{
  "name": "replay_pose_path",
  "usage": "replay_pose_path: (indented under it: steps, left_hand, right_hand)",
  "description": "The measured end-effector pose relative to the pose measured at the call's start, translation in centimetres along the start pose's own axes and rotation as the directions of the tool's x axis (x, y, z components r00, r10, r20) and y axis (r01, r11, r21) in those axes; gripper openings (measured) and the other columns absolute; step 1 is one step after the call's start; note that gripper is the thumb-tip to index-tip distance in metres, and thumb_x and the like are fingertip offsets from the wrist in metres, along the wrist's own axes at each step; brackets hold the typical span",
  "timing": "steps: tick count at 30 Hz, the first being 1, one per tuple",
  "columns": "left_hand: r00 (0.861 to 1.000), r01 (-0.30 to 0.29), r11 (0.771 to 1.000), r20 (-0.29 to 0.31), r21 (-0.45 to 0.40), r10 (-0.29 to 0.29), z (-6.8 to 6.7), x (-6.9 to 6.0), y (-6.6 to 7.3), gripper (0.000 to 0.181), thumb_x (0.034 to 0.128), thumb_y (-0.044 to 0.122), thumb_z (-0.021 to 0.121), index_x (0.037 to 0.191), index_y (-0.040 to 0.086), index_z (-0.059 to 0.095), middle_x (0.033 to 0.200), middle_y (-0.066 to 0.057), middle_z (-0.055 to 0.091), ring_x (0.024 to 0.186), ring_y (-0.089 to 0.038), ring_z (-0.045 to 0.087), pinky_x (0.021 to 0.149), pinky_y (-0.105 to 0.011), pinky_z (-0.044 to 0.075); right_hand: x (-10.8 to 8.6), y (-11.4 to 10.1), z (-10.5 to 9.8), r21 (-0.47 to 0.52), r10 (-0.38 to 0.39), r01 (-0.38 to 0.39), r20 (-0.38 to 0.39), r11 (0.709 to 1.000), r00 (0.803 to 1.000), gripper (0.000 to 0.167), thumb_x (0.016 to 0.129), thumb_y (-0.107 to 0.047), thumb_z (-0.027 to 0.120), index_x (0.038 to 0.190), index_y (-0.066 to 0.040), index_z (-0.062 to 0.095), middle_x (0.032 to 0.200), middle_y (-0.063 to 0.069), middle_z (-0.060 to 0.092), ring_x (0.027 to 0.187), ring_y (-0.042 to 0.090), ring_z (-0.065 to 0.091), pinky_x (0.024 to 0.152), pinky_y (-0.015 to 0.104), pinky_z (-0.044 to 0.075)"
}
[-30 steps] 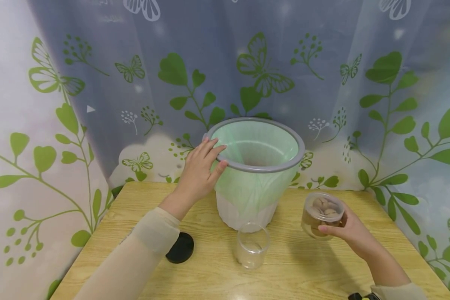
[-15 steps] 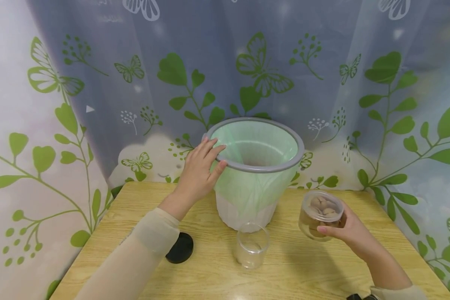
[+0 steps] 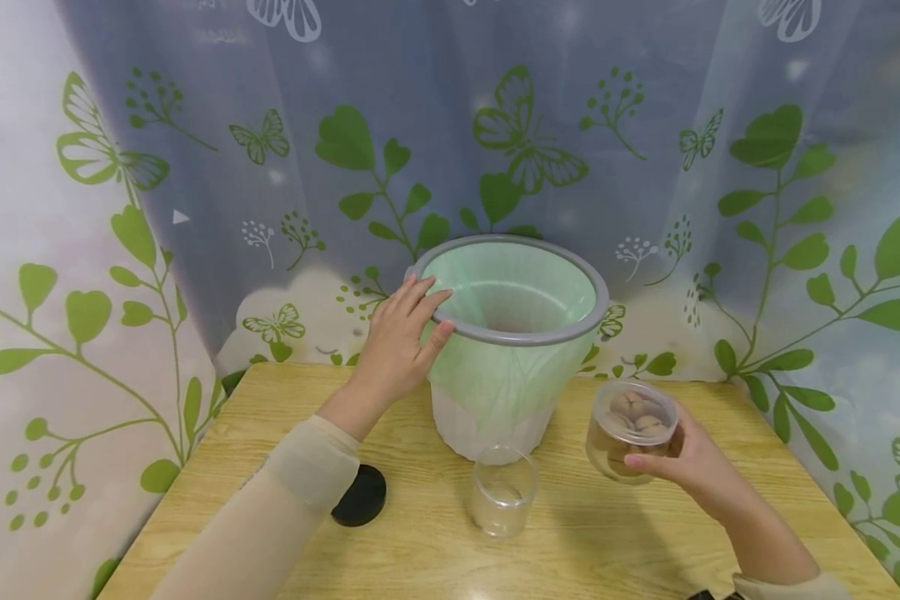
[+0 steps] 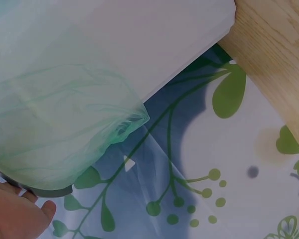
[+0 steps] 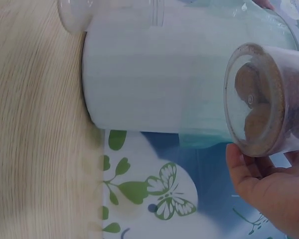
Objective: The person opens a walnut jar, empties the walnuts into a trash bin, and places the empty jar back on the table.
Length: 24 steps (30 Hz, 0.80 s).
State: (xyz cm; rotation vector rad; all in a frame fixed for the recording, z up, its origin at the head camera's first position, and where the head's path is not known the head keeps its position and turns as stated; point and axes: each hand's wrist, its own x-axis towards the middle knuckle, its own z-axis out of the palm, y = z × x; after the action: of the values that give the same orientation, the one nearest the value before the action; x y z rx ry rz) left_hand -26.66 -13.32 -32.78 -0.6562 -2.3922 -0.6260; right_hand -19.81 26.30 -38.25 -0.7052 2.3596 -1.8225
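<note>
My right hand (image 3: pixel 708 475) grips a clear plastic jar (image 3: pixel 630 446) of walnuts (image 3: pixel 633 411) by its side, thumb at the front, above the table. The jar's base shows in the right wrist view. A bin (image 3: pixel 495 429) with a grey rim (image 3: pixel 528 338) and a pale green liner bag (image 3: pixel 510 379) stands at the table's back. Across the rim's left side rests my left hand (image 3: pixel 397 346), its fingers fairly straight. An empty clear container (image 3: pixel 504 500) stands in front of the bin. A round black lid (image 3: pixel 362 496) lies beside my left sleeve.
The wooden table (image 3: pixel 435 558) ends at the back against a curtain (image 3: pixel 390 100) printed with leaves and butterflies. The bin's floor is hard to make out. My left forearm reaches across the table's left part.
My right hand has carried the jar of walnuts slightly leftward, toward the bin. My left hand stays on the rim, and the container and lid have not moved.
</note>
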Motion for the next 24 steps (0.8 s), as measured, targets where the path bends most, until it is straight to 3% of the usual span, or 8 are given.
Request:
replay_pose_path:
  steps: [10, 24]
  left_hand:
    - [1.000, 0.012, 1.000, -0.003, -0.003, -0.012, 0.1, 0.0, 0.1, 0.082, 0.0986, 0.070, 0.012, 0.149, 0.015, 0.047, 0.160, -0.010, 0.033, 0.152, -0.029, 0.017, 0.117, -0.058, 0.019]
    - [1.000, 0.023, 1.000, -0.019, 0.007, -0.023, 0.2, 0.0, 0.2, 0.085, 0.0983, 0.071, 0.011, 0.151, 0.013, 0.045, 0.161, -0.012, 0.031, 0.152, -0.030, 0.017, 0.117, -0.057, 0.020]
  right_hand:
    - [0.4, -0.2, 0.6, -0.051, -0.034, 0.034, 0.010, 0.998, 0.999, 0.080, 0.088, 0.004, 0.071, 0.154, -0.008, 0.028, 0.136, 0.003, 0.051, 0.120, 0.009, 0.054, 0.094, 0.021, 0.046]
    - [0.5, -1.0, 1.5, -0.049, -0.040, 0.040, 0.003, 0.998, 0.999, 0.081, 0.086, 0.004, 0.073, 0.154, -0.007, 0.029, 0.134, 0.003, 0.053, 0.119, 0.009, 0.055, 0.094, 0.019, 0.044]
